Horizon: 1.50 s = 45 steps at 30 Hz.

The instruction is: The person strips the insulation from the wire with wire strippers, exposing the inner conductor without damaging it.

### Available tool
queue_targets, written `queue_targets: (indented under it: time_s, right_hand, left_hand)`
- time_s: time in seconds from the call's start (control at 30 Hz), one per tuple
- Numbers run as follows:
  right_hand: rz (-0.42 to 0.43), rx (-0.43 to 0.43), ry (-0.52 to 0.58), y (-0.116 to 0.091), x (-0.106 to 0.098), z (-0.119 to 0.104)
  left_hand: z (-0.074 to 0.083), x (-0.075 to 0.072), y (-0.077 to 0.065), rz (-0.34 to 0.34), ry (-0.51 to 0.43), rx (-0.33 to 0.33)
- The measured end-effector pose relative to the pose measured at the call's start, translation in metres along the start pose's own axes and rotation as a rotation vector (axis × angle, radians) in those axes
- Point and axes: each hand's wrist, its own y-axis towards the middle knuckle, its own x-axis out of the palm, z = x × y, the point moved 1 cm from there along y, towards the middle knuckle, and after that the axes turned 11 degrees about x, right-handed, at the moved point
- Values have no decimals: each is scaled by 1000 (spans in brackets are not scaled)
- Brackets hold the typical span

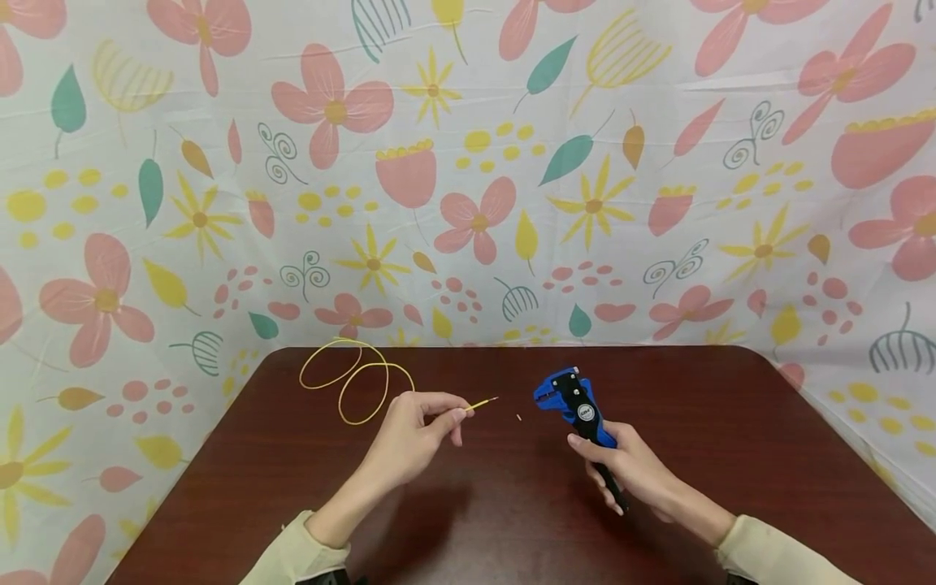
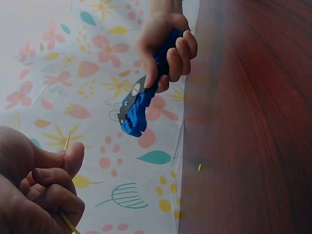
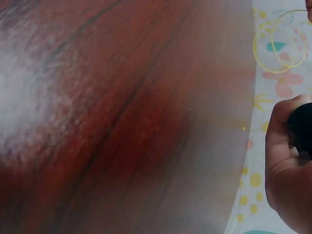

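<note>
Between thumb and index finger, my left hand [image 1: 414,433] pinches a thin yellow wire [image 1: 478,405] close to its end. The tip of that end is bare metal and points right; the rest of the wire loops behind the hand. My right hand [image 1: 638,465] grips the handles of a blue and black wire stripper [image 1: 582,406], its head tilted up and to the left, apart from the wire. In the left wrist view the wire stripper [image 2: 136,105] hangs head down from the right hand. On the table between the hands lies a small yellow piece of insulation [image 1: 519,418].
A dark reddish-brown wooden table [image 1: 292,504] with rounded back corners stands below both hands. Directly behind it hangs a white cloth [image 1: 468,122] printed with flowers and leaves. Loose yellow loops [image 3: 256,48] also show at the top of the right wrist view.
</note>
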Motion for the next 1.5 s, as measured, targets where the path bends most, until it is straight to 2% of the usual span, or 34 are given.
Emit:
queue_targets:
  time_s: [0.73,1.23,1.5]
  right_hand:
    - [31,90,-92,8,-20,12]
    - [-61,45,-27,2,-25,5]
    - [-157,22,19,0,-24,1]
  left_hand:
    - [1,3,1,-10,-7,5]
    - [1,4,0,-7,-12,-8]
    - [1,5,1,20,6,-23]
